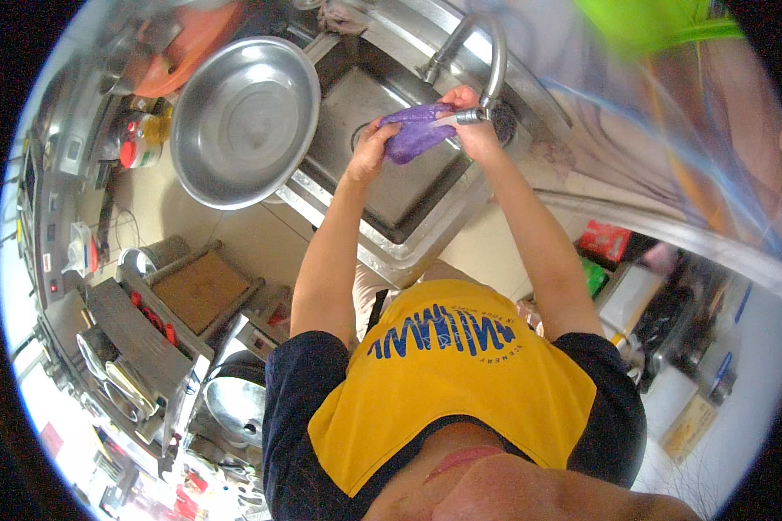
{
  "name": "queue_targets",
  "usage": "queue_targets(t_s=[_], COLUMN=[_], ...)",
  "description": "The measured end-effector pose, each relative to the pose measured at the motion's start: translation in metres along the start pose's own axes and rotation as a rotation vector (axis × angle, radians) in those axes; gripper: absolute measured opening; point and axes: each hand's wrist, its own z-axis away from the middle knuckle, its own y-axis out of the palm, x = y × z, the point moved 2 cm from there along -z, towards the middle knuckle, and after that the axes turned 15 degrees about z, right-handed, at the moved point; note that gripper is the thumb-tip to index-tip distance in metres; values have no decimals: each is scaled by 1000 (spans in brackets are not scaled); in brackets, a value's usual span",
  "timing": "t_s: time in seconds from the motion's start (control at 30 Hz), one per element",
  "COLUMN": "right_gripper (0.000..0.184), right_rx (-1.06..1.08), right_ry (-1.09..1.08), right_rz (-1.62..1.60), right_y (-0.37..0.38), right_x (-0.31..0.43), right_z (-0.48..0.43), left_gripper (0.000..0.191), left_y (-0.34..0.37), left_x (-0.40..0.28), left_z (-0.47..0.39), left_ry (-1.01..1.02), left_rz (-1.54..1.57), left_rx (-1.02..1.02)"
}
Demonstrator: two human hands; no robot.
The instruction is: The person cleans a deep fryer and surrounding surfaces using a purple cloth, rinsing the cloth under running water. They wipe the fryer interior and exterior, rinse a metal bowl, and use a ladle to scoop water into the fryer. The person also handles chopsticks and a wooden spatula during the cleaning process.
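Note:
A purple cloth (409,138) is stretched between my two hands over the stainless steel sink (401,225). My left hand (367,151) grips its left end, thumb on top. At its right end, my right hand (474,127) has hold of the cloth just under the metal spout of the faucet (497,62), and the spout tip hides part of the fingers. Water seems to run from the spout onto the cloth. A large round metal basin (251,124) rests at the sink's left side, partly over its rim.
An orange basin (192,55) lies beyond the metal one. Bottles (140,143) stand at the left. Behind the faucet is a steel ledge (541,98). A brown board (199,290) is at lower left, and a red box (603,241) sits on a shelf at right.

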Motion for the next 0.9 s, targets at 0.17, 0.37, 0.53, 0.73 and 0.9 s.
queue_targets(t_s=[0.17, 0.37, 0.53, 0.73, 0.9], right_gripper=[28, 22, 36, 42, 33], right_rx=[-55, -235, 171, 348, 245], right_ry=[-128, -20, 602, 486, 383], right_rz=[235, 223, -413, -874, -670], right_y=[0, 3, 28, 37, 48], right_x=[-1, -12, -27, -30, -14], right_z=[4, 10, 30, 20, 7], left_gripper=[27, 25, 24, 24, 34], left_y=[-4, 21, 51, 89, 70], left_x=[-24, -42, -35, -12, 14], left_z=[7, 21, 24, 66, 108], left_ry=[-53, -66, -74, 610, 564], left_rz=[-35, 129, -96, -1328, -1087], left_rx=[86, 97, 145, 187, -20])
